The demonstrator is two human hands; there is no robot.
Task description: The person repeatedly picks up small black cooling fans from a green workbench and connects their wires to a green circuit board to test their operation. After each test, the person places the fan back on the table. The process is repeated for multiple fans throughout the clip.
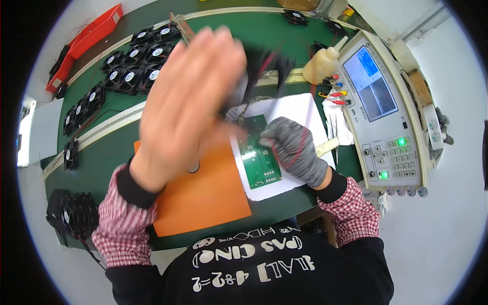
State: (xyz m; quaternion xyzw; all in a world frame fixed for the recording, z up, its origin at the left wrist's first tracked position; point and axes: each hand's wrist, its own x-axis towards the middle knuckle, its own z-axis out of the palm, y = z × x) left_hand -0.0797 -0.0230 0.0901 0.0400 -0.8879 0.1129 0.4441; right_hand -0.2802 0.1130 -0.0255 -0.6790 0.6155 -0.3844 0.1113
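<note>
My left hand [190,109], bare and smeared by motion, is raised over the orange sheet [203,193]. Beside its palm is a dark blurred cooling fan [267,68] with black and red wires trailing; the hand seems to grip it, though the hold is hidden. Wearing a grey glove, my right hand [295,150] rests on a green circuit board [262,165]. Its thumb and fingertips are closed together over the board's upper right part; whatever they pinch is too small to make out. Beneath the board lies a white pad [300,109].
Several black fans [129,76] stand in rows at the left, below a red bin [94,33]. On the right are a test instrument [381,112] with a lit screen, coloured clip leads [335,94], tweezers [334,127] and a cream squeeze bottle [321,65].
</note>
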